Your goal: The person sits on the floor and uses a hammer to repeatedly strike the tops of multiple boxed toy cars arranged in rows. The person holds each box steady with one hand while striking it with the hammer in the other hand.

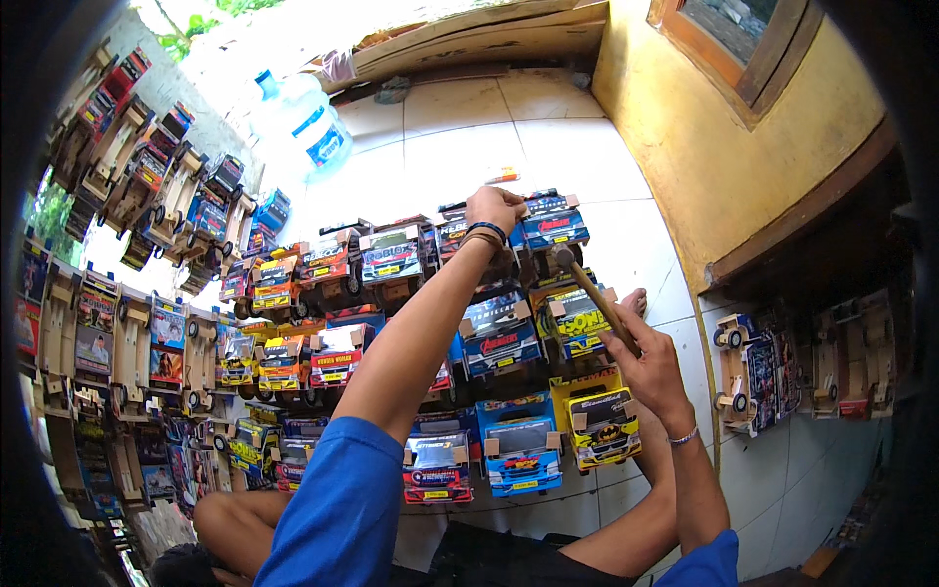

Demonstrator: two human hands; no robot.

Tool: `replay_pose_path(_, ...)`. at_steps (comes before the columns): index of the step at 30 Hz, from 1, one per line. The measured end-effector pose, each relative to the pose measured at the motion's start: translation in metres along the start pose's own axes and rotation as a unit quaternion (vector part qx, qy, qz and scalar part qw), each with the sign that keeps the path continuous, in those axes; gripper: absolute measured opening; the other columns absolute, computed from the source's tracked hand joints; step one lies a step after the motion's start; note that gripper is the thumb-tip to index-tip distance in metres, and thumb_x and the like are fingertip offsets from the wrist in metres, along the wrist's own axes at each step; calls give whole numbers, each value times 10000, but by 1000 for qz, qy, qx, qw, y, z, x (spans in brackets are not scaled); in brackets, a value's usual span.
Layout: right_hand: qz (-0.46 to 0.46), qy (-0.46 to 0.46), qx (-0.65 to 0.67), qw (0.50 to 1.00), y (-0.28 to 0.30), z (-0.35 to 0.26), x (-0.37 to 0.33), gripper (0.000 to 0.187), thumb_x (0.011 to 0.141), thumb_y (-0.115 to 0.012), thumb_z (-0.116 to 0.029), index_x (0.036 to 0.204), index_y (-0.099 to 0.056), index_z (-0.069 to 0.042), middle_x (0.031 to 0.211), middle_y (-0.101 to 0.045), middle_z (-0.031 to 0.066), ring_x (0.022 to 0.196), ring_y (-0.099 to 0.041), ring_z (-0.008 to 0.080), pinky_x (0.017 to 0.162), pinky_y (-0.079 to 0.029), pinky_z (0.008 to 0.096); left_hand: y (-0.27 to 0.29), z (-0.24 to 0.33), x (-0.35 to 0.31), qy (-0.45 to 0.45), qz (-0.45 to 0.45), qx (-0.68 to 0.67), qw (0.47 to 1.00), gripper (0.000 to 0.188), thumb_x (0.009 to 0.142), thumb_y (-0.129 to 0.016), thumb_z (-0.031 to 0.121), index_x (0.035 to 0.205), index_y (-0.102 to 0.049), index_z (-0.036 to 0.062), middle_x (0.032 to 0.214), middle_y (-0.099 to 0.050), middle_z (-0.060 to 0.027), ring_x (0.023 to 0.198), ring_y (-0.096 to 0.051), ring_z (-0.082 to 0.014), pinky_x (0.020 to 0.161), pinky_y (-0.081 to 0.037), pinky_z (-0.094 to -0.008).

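My left hand (496, 207) reaches to the far row of toy trucks, its fingers pinched at the upper left corner of a blue toy truck (556, 229). What lies between those fingertips is too small to make out. My right hand (650, 370) grips a hammer (608, 305) by its wooden handle. The hammer's head is just in front of the blue truck's lower right side. Below the hammer stands a yellow toy truck (577, 323), partly covered by the handle. Small beige tabs stick out at the windshield corners of many trucks.
Several toy trucks stand in rows on the white tiled floor (450, 103). More trucks are stacked at the left (127, 323), and others lie by the right wall (748, 372). A large clear blue water jug (308, 122) stands at the back. My bent legs flank the near rows.
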State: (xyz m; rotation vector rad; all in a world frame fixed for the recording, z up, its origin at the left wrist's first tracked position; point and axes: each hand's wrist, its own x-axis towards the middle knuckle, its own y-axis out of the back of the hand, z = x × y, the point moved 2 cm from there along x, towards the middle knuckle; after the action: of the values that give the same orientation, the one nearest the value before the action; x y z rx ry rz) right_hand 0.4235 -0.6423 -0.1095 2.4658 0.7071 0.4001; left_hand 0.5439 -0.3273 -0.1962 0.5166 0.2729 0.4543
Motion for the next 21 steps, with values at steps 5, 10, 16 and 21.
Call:
replay_pose_path(5, -14, -27, -85, 996, 4, -3, 28, 471, 1036, -558, -246, 1479, -483, -104, 816, -715, 221, 776, -723, 388, 687, -537, 450, 1, 3, -3, -9, 6, 23, 1000, 215, 863, -811, 126, 1036, -786, 0, 875, -785, -99, 747, -743, -124, 721, -611, -252)
replay_pose_path(10, -7, 13, -184, 983, 1, -5, 65, 489, 1046, -507, -207, 1528, -438, -156, 762, -691, 215, 721, -705, 380, 660, -534, 485, 1, 4, -3, -13, 10, 45, 999, 217, 861, -811, 128, 1034, -786, 0, 874, -784, -107, 753, -746, -130, 737, -613, -260)
replay_pose_path(16, -42, 37, -322, 945, -18, 8, 92, 565, 1045, -496, -219, 1584, -335, -264, 747, -693, 189, 692, -703, 365, 661, -559, 494, -2, 0, 1, -3, 9, 23, 1000, 207, 862, -803, 119, 1032, -787, 1, 882, -784, -112, 757, -749, -139, 736, -613, -261)
replay_pose_path(21, -38, 36, -346, 937, -26, 12, 99, 576, 1044, -500, -223, 1589, -322, -279, 729, -697, 177, 673, -702, 365, 638, -560, 500, -2, 0, 0, -15, 12, 28, 999, 201, 872, -795, 130, 1032, -789, 8, 890, -785, -113, 765, -750, -134, 738, -614, -263)
